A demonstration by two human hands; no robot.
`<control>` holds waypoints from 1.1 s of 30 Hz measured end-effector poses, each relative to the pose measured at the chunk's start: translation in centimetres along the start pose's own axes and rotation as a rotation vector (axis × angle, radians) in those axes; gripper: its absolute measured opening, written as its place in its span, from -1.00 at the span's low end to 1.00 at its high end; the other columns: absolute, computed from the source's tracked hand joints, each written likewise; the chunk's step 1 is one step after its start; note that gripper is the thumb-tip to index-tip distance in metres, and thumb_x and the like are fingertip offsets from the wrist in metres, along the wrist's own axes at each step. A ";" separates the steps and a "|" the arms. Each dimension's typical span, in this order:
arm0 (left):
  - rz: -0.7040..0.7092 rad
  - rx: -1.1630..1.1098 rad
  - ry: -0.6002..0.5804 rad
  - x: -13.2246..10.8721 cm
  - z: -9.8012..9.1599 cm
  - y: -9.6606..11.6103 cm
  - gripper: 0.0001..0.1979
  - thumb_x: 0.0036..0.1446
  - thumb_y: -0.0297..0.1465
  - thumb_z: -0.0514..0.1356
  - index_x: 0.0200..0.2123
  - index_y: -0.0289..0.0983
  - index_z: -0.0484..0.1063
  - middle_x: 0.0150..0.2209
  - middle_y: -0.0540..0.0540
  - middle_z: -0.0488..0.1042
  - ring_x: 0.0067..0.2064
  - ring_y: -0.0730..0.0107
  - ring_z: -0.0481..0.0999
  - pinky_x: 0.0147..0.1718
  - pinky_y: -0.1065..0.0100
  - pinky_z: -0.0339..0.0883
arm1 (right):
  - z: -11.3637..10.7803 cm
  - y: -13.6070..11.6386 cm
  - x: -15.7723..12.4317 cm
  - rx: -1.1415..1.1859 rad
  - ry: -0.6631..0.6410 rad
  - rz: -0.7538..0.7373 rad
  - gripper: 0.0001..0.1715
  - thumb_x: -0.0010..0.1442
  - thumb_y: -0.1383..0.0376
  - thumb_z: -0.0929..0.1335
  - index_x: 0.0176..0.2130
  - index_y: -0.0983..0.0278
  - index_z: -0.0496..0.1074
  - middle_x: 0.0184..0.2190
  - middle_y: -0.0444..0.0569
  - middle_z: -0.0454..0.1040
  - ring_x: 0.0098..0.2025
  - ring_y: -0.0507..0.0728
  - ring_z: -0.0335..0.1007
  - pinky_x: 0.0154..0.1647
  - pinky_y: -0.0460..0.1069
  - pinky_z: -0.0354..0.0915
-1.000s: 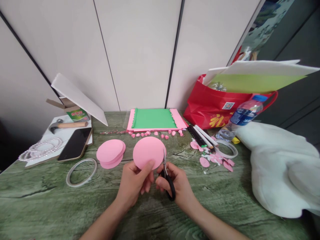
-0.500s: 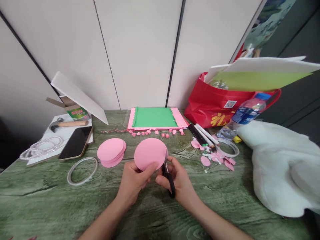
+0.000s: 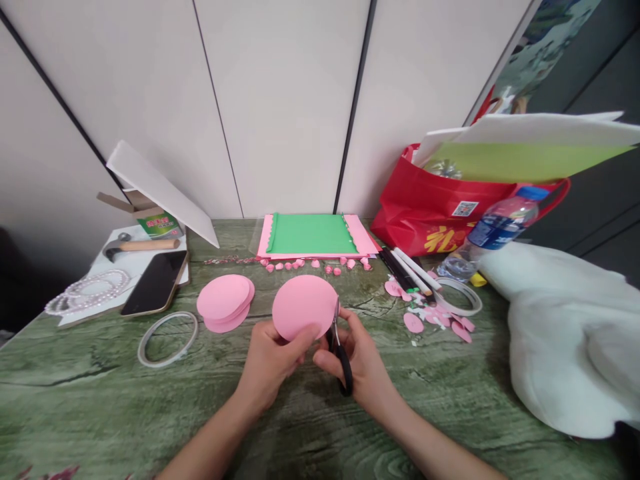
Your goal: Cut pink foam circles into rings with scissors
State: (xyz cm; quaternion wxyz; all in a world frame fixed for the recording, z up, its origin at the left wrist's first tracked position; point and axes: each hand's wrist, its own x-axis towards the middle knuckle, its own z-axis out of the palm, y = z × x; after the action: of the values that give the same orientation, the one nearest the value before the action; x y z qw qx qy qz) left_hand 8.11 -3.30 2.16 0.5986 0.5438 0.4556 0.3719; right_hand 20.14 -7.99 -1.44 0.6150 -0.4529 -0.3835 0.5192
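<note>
My left hand [image 3: 270, 363] pinches the lower edge of a pink paper disc [image 3: 304, 307] and holds it upright above the green table [image 3: 90, 393]. My right hand [image 3: 361, 363] grips black-handled scissors [image 3: 339, 347], whose blades meet the disc's right edge. A stack of pink paper discs [image 3: 225, 302] lies flat on the table just left of my hands.
A tape ring [image 3: 167, 339], a phone [image 3: 157, 283], beads [image 3: 87, 291] and a hammer [image 3: 140, 245] lie at the left. Green and pink sheets [image 3: 310, 235] sit at the back. Pens [image 3: 406, 269], pink scraps [image 3: 435, 319], another tape ring [image 3: 463, 297], a red bag [image 3: 440, 210], a bottle [image 3: 495, 230] and white cloth [image 3: 570, 333] fill the right.
The scissors' blades have closed further into the disc's right edge, and the disc has turned slightly in my left hand. The view shifted a little.
</note>
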 end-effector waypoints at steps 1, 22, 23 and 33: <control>-0.001 -0.001 -0.002 0.0 0.0 0.0 -0.70 -0.16 -0.28 0.28 -0.71 -0.36 0.34 -0.80 0.10 0.16 -0.73 0.66 0.04 -0.75 0.52 -0.15 | 0.0 0.0 0.0 -0.003 0.003 0.001 -0.22 -0.22 0.14 0.52 -0.11 0.21 0.10 -0.58 -0.27 0.28 -0.54 0.00 0.19 -0.52 -0.11 0.11; 0.063 0.016 0.031 0.1 -0.2 0.2 -0.60 -0.11 -0.24 0.25 -0.77 -0.32 0.19 -0.80 0.14 0.09 -0.72 0.68 0.01 -0.73 0.51 -0.16 | -0.1 -0.3 0.1 -0.091 0.061 0.060 -0.25 -0.25 0.10 0.50 -0.14 0.23 0.15 -0.65 -0.30 0.30 -0.65 -0.03 0.17 -0.62 -0.13 0.08; 0.055 0.006 0.021 0.0 -0.2 0.3 -0.60 -0.10 -0.24 0.25 -0.76 -0.33 0.21 -0.80 0.12 0.12 -0.73 0.68 0.03 -0.74 0.52 -0.16 | -0.1 -0.4 0.1 -0.095 0.064 0.064 -0.26 -0.25 0.11 0.50 -0.13 0.23 0.15 -0.66 -0.30 0.30 -0.65 -0.03 0.16 -0.62 -0.13 0.08; -0.036 -0.087 -0.075 -0.1 0.1 0.5 -0.61 -0.03 -0.19 0.19 -0.71 -0.36 0.34 -0.81 0.03 0.26 -0.79 0.58 0.21 -0.84 0.55 -0.04 | 0.4 -0.7 -0.2 -0.112 0.058 0.076 -0.29 -0.22 0.06 0.48 -0.16 0.22 0.15 -0.72 -0.31 0.29 -0.72 -0.02 0.15 -0.69 -0.12 0.09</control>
State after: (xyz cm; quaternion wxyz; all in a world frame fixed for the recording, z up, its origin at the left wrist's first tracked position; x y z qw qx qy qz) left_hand 8.18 -3.35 2.68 0.6447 0.5227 0.4261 0.3600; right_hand 19.92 -8.11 -0.69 0.5794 -0.5156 -0.3764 0.5067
